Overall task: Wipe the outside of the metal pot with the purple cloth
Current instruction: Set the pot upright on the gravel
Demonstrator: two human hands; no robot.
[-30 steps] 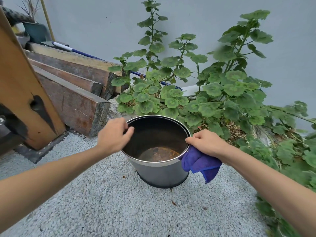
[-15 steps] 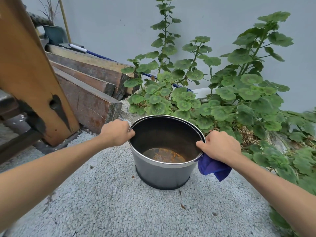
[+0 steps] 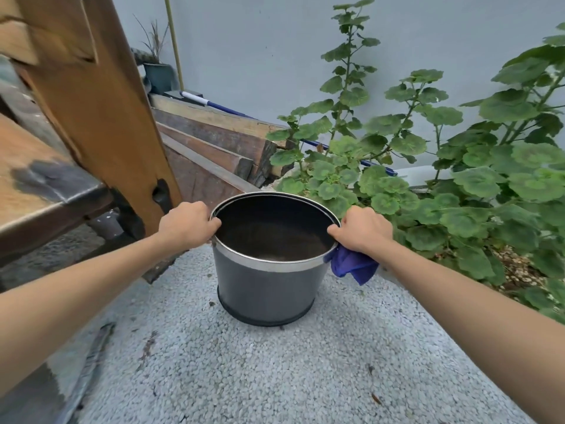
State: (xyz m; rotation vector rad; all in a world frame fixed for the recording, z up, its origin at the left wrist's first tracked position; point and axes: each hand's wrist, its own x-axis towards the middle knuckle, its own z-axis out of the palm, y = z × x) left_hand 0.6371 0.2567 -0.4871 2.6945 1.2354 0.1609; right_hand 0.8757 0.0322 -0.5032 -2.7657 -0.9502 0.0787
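Metal pot (image 3: 266,289): gripped at its rim on two opposite sides, upright on the gravel ground (image 3: 275,371), mouth tipped slightly away.
Left hand (image 3: 186,223): fingers curled over the pot's left rim, thumb tip inside the lip, clamped on the metal edge.
Right hand (image 3: 363,229): fingers curled over the right rim, thumb at the lip, clamped on both the rim and the cloth.
Purple cloth (image 3: 351,264): bunched under the right palm, pressed against the pot's outer right wall just below the rim, loose corner hanging down beside the wall.
Count of hands: two, one on each side of the pot.
Count of pots and cloths: one metal pot, one purple cloth.
Look of the pot: dark grey outer wall, bright silver band round the rim, black ring at the base, dark inside with a brownish floor.
Ground beneath: pale fine gravel, a few dark leaf scraps near the pot.
Left edge of the ground: wooden bench (image 3: 46,166) with dark patches.
Far edge behind the pot: stacked timber planks (image 3: 214,139) against the grey wall (image 3: 260,47).
Right edge: leafy green plant (image 3: 458,166), close to the right wrist.
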